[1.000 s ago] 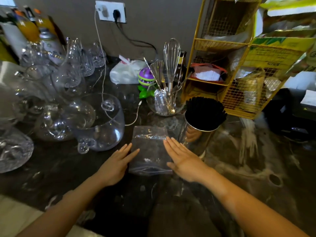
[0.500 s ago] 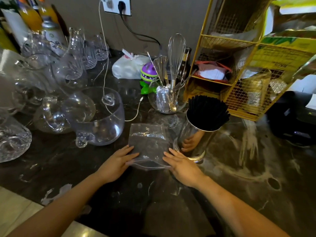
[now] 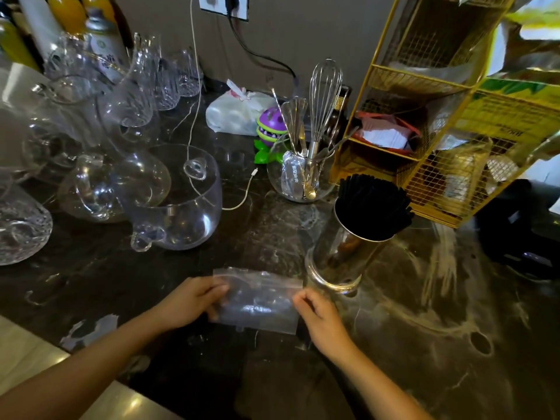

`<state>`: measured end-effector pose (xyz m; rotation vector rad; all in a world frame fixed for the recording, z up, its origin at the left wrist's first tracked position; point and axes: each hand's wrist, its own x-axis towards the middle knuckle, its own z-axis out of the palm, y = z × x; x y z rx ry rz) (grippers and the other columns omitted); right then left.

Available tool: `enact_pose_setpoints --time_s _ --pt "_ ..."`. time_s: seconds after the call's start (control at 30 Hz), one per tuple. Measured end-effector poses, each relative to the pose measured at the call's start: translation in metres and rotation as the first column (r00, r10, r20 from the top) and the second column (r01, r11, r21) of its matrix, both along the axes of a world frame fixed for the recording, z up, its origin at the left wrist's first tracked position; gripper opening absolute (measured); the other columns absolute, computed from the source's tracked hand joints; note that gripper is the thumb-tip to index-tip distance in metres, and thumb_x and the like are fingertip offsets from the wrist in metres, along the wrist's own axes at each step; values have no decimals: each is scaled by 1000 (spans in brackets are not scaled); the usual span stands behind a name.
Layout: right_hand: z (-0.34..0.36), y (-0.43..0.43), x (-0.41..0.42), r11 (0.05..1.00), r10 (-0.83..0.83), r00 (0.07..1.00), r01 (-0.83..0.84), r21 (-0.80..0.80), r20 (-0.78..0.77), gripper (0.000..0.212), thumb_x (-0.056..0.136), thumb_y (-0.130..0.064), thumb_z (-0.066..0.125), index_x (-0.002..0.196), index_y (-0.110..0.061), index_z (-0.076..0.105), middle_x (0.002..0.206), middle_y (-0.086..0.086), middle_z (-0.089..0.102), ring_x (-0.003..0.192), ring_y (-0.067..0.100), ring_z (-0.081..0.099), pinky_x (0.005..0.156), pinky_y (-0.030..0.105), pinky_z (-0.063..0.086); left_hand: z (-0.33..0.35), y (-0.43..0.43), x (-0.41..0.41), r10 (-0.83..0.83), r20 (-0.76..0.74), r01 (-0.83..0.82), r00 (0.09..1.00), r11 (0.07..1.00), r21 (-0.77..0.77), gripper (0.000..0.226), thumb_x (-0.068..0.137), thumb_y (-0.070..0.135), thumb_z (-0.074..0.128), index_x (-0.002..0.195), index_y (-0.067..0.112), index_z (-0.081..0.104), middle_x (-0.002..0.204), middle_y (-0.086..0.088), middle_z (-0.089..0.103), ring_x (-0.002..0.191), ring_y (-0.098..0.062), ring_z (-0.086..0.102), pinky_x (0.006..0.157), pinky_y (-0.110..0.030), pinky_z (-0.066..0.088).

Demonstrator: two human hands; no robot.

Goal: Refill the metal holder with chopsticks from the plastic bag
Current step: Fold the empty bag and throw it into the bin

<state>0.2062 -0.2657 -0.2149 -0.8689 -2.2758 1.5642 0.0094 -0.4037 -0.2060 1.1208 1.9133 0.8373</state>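
Pinching the flattened plastic bag point(image 3: 260, 301) at either end, left hand point(image 3: 191, 303) and right hand point(image 3: 322, 318) seem to be folding it away; just beside it, the metal holder point(image 3: 341, 257) stands packed with chopsticks point(image 3: 372, 204).

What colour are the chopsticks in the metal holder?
Black, clearest in the head view: chopsticks in the metal holder.
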Motion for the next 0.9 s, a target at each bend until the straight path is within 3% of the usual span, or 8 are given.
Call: enact_pose_setpoints --time_s 0.07,0.23,0.33,0.43,0.57,0.73,0.83,0.9 --pt "-4 3 -6 997 -46 998 43 64 46 26 92 -17 45 67 -23 47 65 -7 47 62 2 49 62 11 39 -2 8 0 52 -14 -53 999 998 -37 20 90 18 44 87 14 63 79 -16 66 61 -21 64 61 -25 52" --pt "-15 9 -14 978 -150 974 120 172 172 26 88 -19 52 63 -14 51 57 -6 46 60 10 48 65 29 42 -9 23 0 105 -75 -112 992 989 -100 24 88 16 48 69 27 56 61 -1 59 52 -9 57 47 -14 46" --pt "-19 12 -17 968 -199 964 165 188 179 33 83 -16 59 53 -20 47 57 -4 49 59 10 48 60 23 40 -12 28 0 161 -122 -175 979 977 -122 17 87 18 51 71 20 58 55 -3 59 41 -9 56 41 -15 45" --pt "-21 13 -21 958 -256 950 225 178 180 19 79 -13 64 62 -11 56 69 12 62 67 19 58 62 25 44 -12 31 -1 175 -232 -213 957 965 -152 13 83 25 56 75 15 54 62 -5 62 53 -18 61 53 -26 50" --pt "-22 9 -24 939 -304 938 266 219 167 29 73 -8 68 68 -19 42 79 13 60 72 24 59 62 25 44 -11 29 3 80 -535 -188 841 970 -151 29 79 38 58 85 20 37 78 -6 62 74 -29 63 65 -39 48" --pt "-16 4 -23 887 -292 942 201 415 167 31 73 -7 66 81 -18 38 92 -2 38 78 14 45 68 22 36 -14 27 9 59 -657 -54 752 998 28 27 78 22 62 89 9 41 81 -16 65 69 -37 63 55 -36 42" --pt "-13 1 -21 844 -166 972 53 533 167 14 76 0 57 85 -9 51 96 7 48 86 21 49 72 25 36 -14 27 10 -38 -667 109 744 992 65 23 76 11 62 90 12 44 84 -18 64 65 -33 62 53 -38 48" --pt "-13 0 -20 818 -96 979 -26 575 182 14 77 4 52 88 -4 55 96 14 54 88 26 51 74 25 36 -13 28 11 -51 -662 127 748 990 66 27 76 9 63 99 7 49 93 -20 63 74 -34 62 61 -39 49"
